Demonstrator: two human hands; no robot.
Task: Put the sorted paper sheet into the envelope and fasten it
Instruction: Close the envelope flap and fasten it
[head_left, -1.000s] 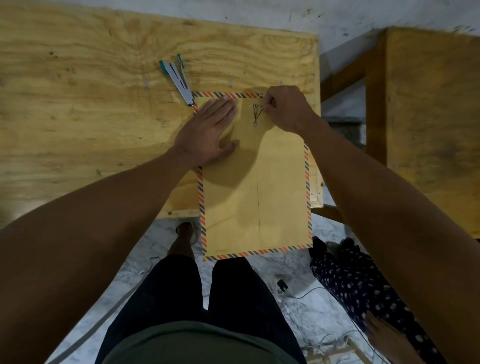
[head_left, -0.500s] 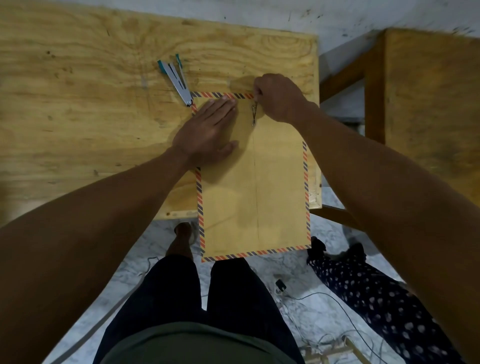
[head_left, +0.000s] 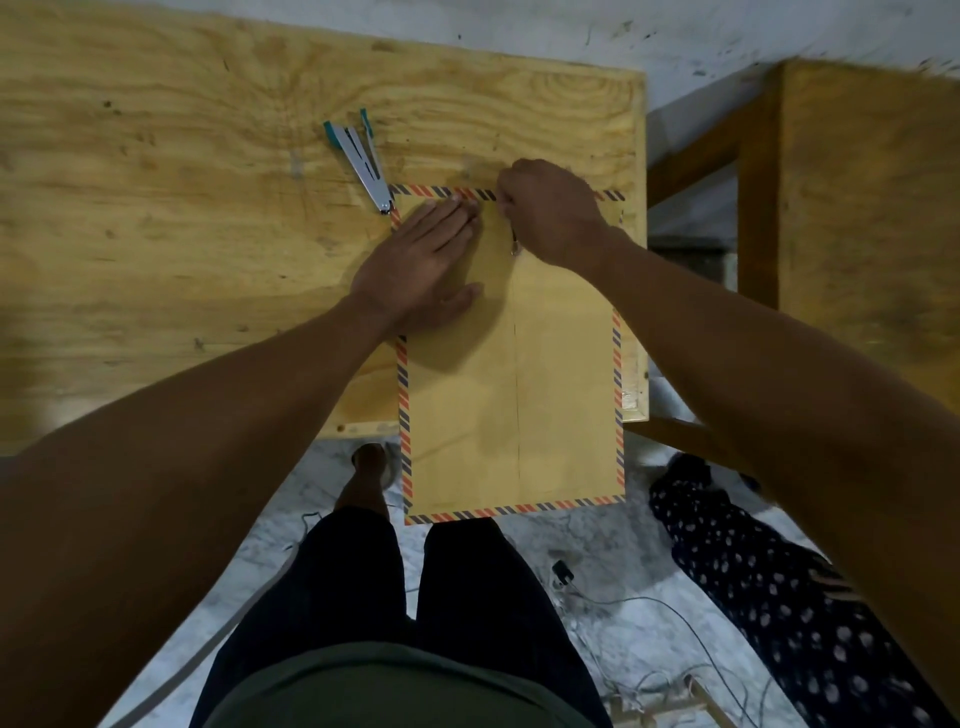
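A brown envelope with a red-and-blue striped border lies on the plywood table, its lower part hanging over the table's front edge. My left hand presses flat on the envelope's upper left, fingers straight. My right hand is curled at the top edge and pinches the metal clasp, whose lower end shows just under the fingers. No paper sheet is visible outside the envelope.
A silver stapler with teal ends lies opened out on the table, touching the envelope's top left corner. A second wooden table stands to the right. Cables and a person in dotted cloth are on the floor below.
My right hand moved up from the clasp area to the envelope's top edge, covering most of the clasp. My left hand stayed pressed in place.
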